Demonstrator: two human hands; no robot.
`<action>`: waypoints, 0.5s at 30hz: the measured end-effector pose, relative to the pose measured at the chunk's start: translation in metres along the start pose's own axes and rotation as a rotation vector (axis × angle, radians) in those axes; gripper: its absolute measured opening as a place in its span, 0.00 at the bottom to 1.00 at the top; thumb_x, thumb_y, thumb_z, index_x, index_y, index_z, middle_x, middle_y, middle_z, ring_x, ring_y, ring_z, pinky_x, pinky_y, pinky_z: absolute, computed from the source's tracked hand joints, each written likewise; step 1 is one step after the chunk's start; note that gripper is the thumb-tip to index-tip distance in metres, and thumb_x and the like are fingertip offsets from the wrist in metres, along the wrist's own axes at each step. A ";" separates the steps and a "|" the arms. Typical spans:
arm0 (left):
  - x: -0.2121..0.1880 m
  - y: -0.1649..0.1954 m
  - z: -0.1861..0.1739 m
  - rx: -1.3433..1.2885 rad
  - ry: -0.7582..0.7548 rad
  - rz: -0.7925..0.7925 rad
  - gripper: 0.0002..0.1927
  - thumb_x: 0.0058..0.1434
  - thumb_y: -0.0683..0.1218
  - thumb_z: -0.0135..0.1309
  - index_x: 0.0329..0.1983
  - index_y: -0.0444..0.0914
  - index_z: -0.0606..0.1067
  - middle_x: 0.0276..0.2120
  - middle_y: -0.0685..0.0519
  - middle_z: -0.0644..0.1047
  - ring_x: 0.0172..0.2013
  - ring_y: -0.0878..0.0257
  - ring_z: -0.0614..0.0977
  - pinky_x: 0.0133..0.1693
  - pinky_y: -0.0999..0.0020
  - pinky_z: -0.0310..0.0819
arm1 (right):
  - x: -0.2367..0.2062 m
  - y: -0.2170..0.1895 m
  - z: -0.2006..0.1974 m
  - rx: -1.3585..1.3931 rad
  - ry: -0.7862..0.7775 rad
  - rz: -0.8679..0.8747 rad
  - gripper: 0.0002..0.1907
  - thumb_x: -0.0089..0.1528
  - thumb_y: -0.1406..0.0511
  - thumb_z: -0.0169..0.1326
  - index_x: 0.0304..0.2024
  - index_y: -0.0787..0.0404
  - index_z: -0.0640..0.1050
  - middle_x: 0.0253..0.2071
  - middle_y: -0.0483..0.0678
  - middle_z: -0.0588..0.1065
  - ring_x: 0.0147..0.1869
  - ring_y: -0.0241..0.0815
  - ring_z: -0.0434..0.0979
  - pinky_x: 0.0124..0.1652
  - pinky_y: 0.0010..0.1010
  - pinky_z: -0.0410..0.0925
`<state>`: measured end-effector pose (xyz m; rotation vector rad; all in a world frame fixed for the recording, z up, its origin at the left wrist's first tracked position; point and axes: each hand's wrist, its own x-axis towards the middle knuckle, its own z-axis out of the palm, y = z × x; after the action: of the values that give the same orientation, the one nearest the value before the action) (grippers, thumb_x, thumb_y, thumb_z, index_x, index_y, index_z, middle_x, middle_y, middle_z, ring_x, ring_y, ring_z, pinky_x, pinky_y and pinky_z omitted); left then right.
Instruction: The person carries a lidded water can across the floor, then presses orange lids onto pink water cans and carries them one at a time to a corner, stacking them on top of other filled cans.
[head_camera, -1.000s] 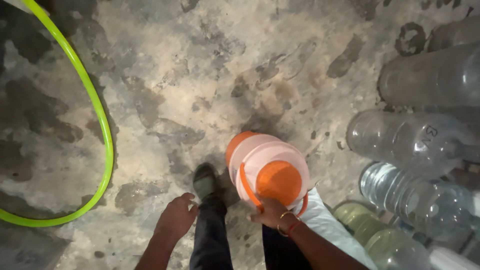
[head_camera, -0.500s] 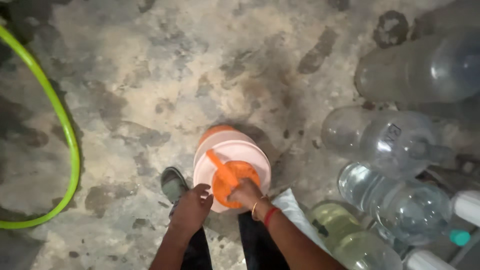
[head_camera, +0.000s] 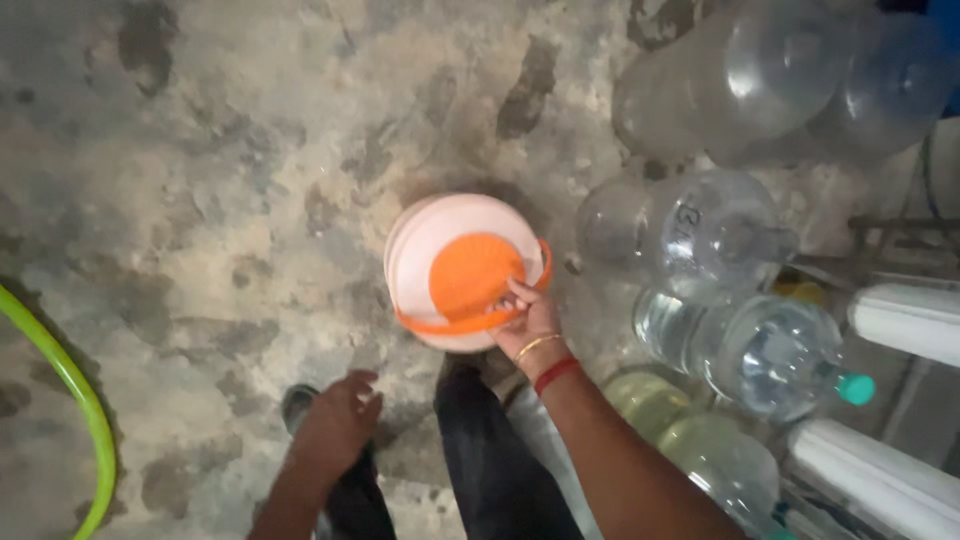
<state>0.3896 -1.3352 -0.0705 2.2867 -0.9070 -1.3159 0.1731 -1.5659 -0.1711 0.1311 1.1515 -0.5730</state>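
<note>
A pale pink water jug (head_camera: 440, 245) with an orange lid and orange carrying handle stands on the stained concrete floor, seen from above. My right hand (head_camera: 525, 322), with bangles at the wrist, grips the orange handle at the jug's near right side. My left hand (head_camera: 338, 420) hangs loosely over my left leg, fingers curled, holding nothing. My dark trousers and one shoe (head_camera: 297, 405) show below the jug.
Several large clear water bottles (head_camera: 700, 235) lie crowded along the right side, one with a teal cap (head_camera: 856, 389). White pipes (head_camera: 905, 320) lie at the far right. A green hose (head_camera: 75, 400) curves along the lower left. Bare concrete spreads to the left.
The view has shifted so the jug sits farther up and right. My left hand has come off the jug's lid and dropped to my leg. My right hand keeps the handle.
</note>
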 end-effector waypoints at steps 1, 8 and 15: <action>0.001 -0.003 0.001 -0.003 -0.042 -0.030 0.19 0.60 0.50 0.56 0.53 0.39 0.76 0.41 0.43 0.83 0.43 0.46 0.85 0.45 0.56 0.79 | 0.003 -0.006 0.003 0.071 -0.041 0.043 0.12 0.62 0.68 0.61 0.29 0.52 0.71 0.25 0.42 0.71 0.29 0.37 0.73 0.31 0.27 0.68; 0.010 0.003 0.004 0.016 -0.137 -0.104 0.19 0.60 0.49 0.56 0.53 0.39 0.76 0.42 0.42 0.82 0.44 0.45 0.85 0.47 0.55 0.79 | 0.006 -0.011 0.026 0.092 -0.212 0.122 0.07 0.61 0.67 0.60 0.34 0.56 0.72 0.35 0.45 0.75 0.45 0.42 0.79 0.43 0.41 0.70; 0.035 0.029 0.027 0.135 -0.199 -0.058 0.20 0.58 0.50 0.57 0.53 0.40 0.76 0.42 0.43 0.83 0.47 0.45 0.83 0.50 0.53 0.77 | -0.030 -0.022 0.017 -0.440 0.118 -0.073 0.31 0.58 0.77 0.55 0.60 0.50 0.64 0.51 0.47 0.76 0.55 0.45 0.78 0.51 0.42 0.73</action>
<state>0.3687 -1.3802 -0.0901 2.3284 -1.0297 -1.5738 0.1679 -1.5805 -0.1331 -0.2588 1.3757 -0.3671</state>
